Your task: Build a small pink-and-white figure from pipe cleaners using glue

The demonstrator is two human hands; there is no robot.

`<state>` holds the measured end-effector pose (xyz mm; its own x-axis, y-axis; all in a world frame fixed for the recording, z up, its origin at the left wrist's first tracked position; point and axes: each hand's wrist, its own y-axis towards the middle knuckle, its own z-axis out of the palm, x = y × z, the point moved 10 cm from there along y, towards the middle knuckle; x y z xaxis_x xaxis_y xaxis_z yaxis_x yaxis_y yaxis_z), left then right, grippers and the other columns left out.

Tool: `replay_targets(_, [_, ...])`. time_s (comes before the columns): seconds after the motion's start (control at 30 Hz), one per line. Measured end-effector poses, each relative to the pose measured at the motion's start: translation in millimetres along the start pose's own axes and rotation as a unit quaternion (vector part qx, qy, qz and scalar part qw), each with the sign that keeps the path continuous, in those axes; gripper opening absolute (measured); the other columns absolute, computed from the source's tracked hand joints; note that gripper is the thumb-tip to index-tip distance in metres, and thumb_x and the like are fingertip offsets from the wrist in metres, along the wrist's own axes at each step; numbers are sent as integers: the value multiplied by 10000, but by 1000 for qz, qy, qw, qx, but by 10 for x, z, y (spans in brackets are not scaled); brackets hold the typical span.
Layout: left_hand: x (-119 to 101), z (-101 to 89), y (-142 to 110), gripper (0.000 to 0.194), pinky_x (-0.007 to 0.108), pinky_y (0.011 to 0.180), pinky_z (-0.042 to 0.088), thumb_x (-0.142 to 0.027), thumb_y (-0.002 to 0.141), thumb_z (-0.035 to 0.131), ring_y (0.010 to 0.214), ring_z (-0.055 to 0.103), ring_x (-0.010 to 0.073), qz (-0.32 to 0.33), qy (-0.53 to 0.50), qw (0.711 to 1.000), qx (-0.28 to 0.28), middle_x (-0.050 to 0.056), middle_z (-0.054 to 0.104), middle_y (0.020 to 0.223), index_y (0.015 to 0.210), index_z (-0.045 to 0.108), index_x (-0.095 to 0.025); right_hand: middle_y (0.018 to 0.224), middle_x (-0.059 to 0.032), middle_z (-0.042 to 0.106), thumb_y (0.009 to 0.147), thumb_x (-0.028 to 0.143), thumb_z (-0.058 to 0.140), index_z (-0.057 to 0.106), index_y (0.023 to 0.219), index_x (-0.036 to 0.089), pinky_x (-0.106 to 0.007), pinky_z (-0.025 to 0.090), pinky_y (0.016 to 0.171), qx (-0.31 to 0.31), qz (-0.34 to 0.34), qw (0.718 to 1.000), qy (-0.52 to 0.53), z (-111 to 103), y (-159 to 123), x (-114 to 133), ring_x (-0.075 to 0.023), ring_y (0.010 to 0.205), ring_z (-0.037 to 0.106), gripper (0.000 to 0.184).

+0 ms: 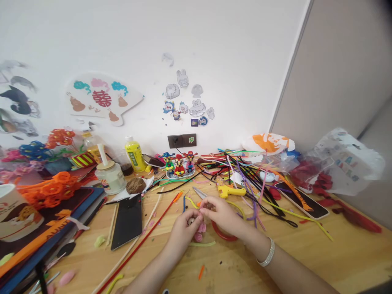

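My left hand [185, 230] is closed, with its fingers wrapped round a small pink curled piece [200, 233] that hangs below the fingertips. My right hand [219, 213] pinches a pink bit at the top of it, and the fingertips of both hands nearly meet. Much of the piece is hidden by the fingers. Under my right hand lie scissors [219, 233], their red handle toward me and the blades pointing away. A pale green fuzzy strip [202, 244] rests on the table just below the hands.
Behind the hands are a yellow glue gun [230, 190], a heap of pipe cleaners [245, 179] and small figurines [179, 165]. Left lie a dark phone [127, 220], a red stick [137, 237] and a glass jar [110, 179]. Another phone [301, 200] and a plastic bag [349, 163] are right.
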<state>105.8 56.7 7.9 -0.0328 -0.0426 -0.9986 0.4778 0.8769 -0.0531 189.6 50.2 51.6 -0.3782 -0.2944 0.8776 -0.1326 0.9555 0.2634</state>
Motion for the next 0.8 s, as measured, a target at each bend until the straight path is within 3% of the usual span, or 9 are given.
replay_targets(0.17, [-18,-53,-18,286,180,375,372,-431,668,613,361,472,78,3,36,999,-23,-21,554,492,615,536,-160,757,8,598,758,181,537,600,769,176,-229,394,643,22,-1,997,-69,-1,-3,14,-138,725,533,64])
replay_targets(0.4, [-80,-29,-50,232,194,391,380,-374,694,572,390,479,100,13,79,997,-18,-13,561,491,584,528,-175,773,-3,627,765,184,546,629,760,177,-249,404,690,50,-8,995,-82,22,3,23,-152,745,549,84])
replay_targets(0.67, [-110,-49,-30,248,198,391,359,-391,718,542,391,467,102,26,105,994,-10,-9,556,508,597,542,-175,728,-18,573,777,100,501,573,687,179,-260,393,675,-20,-77,977,-198,-1,-44,220,-161,760,522,140])
replay_targets(0.8, [-91,-62,-16,279,200,389,359,-439,707,546,391,454,99,21,90,996,-18,-18,539,508,629,545,-172,723,-20,569,768,85,500,561,689,175,-258,398,655,-24,-48,978,-200,-2,-33,193,-160,737,523,135])
